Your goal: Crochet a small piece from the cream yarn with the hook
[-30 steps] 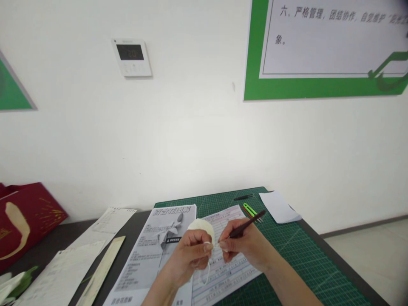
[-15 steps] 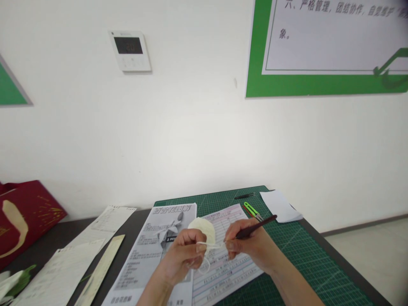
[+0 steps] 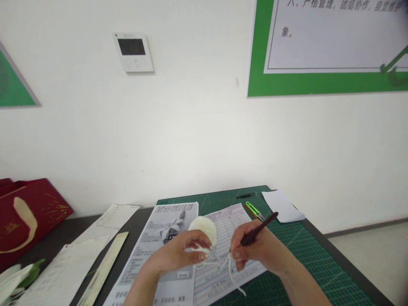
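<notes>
My right hand [image 3: 255,246] grips the thick dark-brown handle of a crochet hook [image 3: 259,229] like a pen; its tip is hidden by the fingers. White yarn [image 3: 232,278] comes from the right fingertips, and a loose end hangs down over the printed sheet. My left hand [image 3: 188,253] is curled with thumb and forefinger close together, and the yarn runs through its fingers. A slack strand joins the two hands. Just behind the left fingers lies a cream ball of yarn [image 3: 205,229], partly covered by them.
Printed sheets [image 3: 232,216] lie on a green cutting mat [image 3: 216,199]. Green-handled thread snips [image 3: 253,209], a black pen-like tool [image 3: 246,196] and white paper [image 3: 282,206] lie behind my right hand. Leftward are a ruler-like strip [image 3: 105,267], more papers and a red bag [image 3: 35,216].
My hands have moved slightly apart. The strand between them has gone from taut to slack, and a loose yarn end now hangs below my right hand. My left fingers have opened a little.
</notes>
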`<state>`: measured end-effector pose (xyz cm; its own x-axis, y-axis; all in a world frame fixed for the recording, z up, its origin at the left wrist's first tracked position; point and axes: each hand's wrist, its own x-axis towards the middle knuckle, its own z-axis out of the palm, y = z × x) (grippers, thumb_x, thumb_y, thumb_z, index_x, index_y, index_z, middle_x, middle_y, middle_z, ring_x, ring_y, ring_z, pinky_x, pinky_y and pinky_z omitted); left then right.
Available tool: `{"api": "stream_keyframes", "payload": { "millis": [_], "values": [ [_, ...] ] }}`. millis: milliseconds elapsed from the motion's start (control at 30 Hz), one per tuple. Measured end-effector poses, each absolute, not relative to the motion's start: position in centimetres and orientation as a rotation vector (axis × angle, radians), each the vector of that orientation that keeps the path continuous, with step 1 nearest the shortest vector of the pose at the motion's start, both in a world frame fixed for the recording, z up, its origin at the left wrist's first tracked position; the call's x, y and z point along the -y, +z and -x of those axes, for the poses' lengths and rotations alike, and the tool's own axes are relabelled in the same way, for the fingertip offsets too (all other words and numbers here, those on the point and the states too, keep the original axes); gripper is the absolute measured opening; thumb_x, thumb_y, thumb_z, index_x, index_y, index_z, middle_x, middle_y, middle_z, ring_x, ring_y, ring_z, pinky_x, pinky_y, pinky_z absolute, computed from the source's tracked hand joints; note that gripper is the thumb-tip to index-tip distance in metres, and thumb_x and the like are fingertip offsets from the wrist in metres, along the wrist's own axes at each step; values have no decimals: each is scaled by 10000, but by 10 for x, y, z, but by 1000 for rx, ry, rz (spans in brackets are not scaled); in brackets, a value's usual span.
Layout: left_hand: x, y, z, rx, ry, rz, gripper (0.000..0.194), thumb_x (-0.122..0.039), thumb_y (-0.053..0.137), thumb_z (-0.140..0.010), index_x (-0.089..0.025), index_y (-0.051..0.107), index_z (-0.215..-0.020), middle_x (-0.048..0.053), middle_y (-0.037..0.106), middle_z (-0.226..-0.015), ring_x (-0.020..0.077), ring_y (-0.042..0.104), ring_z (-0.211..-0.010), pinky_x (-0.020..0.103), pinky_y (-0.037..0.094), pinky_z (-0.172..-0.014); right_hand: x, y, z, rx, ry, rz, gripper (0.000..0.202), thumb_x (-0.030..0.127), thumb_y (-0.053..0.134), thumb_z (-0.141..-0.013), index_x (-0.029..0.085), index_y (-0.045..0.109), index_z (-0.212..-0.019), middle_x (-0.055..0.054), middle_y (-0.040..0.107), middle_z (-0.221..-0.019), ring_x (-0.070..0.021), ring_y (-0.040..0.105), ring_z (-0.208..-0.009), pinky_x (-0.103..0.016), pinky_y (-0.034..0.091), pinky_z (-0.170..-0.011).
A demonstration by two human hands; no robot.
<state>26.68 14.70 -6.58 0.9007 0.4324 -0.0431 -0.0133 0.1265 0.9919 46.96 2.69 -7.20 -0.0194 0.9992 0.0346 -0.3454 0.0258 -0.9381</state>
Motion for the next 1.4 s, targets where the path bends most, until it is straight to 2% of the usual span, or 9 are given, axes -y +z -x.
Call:
{"api": "stream_keyframes", "payload": {
  "millis": [267,567,733,900,967,1067,1133,1267,1400],
  "values": [
    [-106,-69,-315,-251,510,-961,277,-352,415,-829,-155,608,-804,62,555,-760,185,532,-727,294,434,-614,-28,-70,-462,943,1385,818,135,130,808,-550,104,688,-606,-18,684,-477,-109,622,-395,-183,504,-402],
    [-108,-77,-319,-85,543,-514,268,-431,510,-723,-191,608,-790,10,510,-695,73,433,-468,123,285,-289,-29,-75,-460,920,1379,791,137,146,807,-562,106,687,-614,-18,681,-475,-116,625,-397,-192,511,-411],
    [-110,-53,-308,-54,777,-460,226,-409,500,-747,-256,661,-791,21,636,-882,159,572,-796,300,507,-712,-30,-75,-456,945,1356,783,116,133,797,-573,107,686,-596,-7,667,-469,-107,624,-404,-176,505,-413],
    [-115,-44,-303,-299,1030,-1242,222,-379,587,-732,-246,704,-866,52,640,-1049,283,432,-1118,410,260,-982,-32,-79,-457,949,1304,750,119,135,803,-562,121,692,-603,-4,667,-519,-120,639,-428,-193,511,-425],
    [-120,-49,-302,-346,827,-1361,77,-269,656,-701,-218,706,-671,57,654,-828,249,484,-990,351,297,-917,-33,-81,-458,955,1293,742,118,136,802,-564,122,693,-604,-8,669,-529,-121,637,-429,-199,513,-428],
    [-124,-62,-303,-301,634,-1285,476,-415,542,-779,-208,533,-351,-8,418,-403,143,403,-490,318,368,-638,-34,-83,-461,951,1282,736,113,133,799,-571,125,692,-607,-8,670,-534,-115,629,-418,-194,508,-418],
    [-123,-70,-305,-272,614,-1203,632,-560,402,-794,-212,378,-267,-20,304,-392,125,313,-441,291,308,-494,-35,-84,-461,939,1284,720,115,131,799,-569,127,690,-605,-7,671,-536,-119,634,-420,-193,505,-412],
    [-115,-76,-308,-263,569,-1051,366,-557,613,-632,-200,688,-665,-12,442,-660,74,266,-469,223,185,-399,-35,-83,-459,918,1278,679,104,113,791,-579,130,694,-610,-7,675,-539,-120,639,-432,-198,515,-424],
    [-107,-73,-311,-236,493,-1131,591,-263,737,-598,-289,578,-1167,16,518,-837,87,444,-567,220,281,-447,-36,-81,-457,891,1223,661,96,100,776,-600,145,704,-646,0,682,-543,-109,635,-442,-198,524,-442]
  ]
}}
